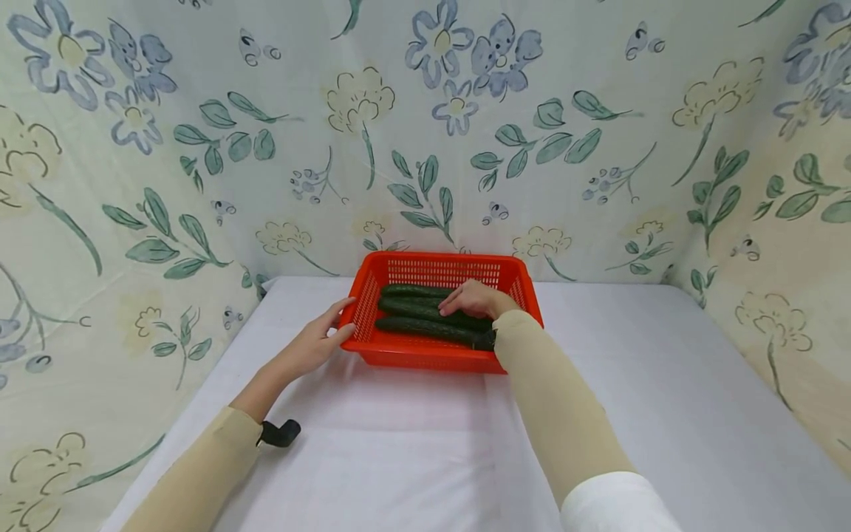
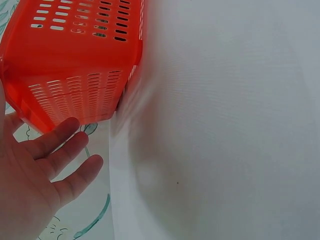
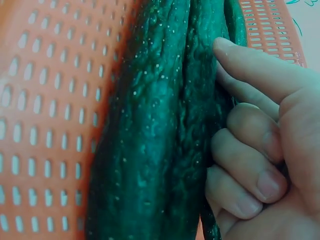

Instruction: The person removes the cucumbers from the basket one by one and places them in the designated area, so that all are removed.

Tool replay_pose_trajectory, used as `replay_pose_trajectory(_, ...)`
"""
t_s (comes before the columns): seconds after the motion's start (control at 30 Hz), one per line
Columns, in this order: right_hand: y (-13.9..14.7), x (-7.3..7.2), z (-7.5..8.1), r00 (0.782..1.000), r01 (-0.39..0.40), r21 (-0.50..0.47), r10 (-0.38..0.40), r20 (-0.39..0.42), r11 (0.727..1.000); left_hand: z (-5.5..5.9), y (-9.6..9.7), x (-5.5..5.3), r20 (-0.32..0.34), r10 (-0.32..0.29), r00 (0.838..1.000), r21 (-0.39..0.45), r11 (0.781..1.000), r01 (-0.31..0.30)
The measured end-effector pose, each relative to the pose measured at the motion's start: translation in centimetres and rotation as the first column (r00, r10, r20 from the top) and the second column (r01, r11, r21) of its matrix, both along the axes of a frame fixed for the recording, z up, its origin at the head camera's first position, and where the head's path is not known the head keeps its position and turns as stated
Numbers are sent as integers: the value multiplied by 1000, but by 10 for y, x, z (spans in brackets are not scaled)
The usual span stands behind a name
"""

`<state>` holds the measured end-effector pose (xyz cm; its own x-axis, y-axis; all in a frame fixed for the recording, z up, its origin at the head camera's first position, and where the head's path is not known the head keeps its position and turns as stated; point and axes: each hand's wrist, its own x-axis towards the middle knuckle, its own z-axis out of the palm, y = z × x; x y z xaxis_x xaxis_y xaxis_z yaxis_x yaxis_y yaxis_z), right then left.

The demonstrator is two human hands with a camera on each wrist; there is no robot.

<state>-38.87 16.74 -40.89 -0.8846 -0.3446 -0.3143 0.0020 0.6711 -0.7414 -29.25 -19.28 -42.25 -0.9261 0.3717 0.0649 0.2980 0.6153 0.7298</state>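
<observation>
Three dark green cucumbers lie side by side in a red plastic basket [image 1: 439,360]: a near cucumber [image 1: 425,329], a middle cucumber [image 1: 408,307] and a far cucumber [image 1: 415,291]. My right hand [image 1: 475,299] reaches into the basket from above and pinches the middle cucumber between thumb and index finger. In the right wrist view its other fingers [image 3: 247,170] are curled in beside the cucumbers. At the basket's left rim my left hand [image 1: 315,343] rests, thumb and fingertips against it. Seen from the left wrist, that hand's fingers [image 2: 75,180] are spread and relaxed.
The basket stands toward the back of a table covered with a white cloth [image 1: 412,451]. Floral curtains [image 1: 412,148] hang behind it and along both sides. A black strap end [image 1: 282,434] sticks out from the left wrist, over beige sleeves.
</observation>
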Motion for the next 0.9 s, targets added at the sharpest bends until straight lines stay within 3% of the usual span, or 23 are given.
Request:
replay_pose_trajectory(0.2,-3,3,2,998,-55,29,54,15,998,-1,-1,0,-5,5,1000,-8,1000,-5)
replay_pose_trajectory(0.43,-4,4,1,1000,-28,64,28,4,998,1,0,1,-4,10,1000,-13,1000,-10)
replay_pose_trajectory(0.9,-2,6,-1,998,-63,82,65,-19,995,1,0,1,13,13,1000,-13,1000,-13)
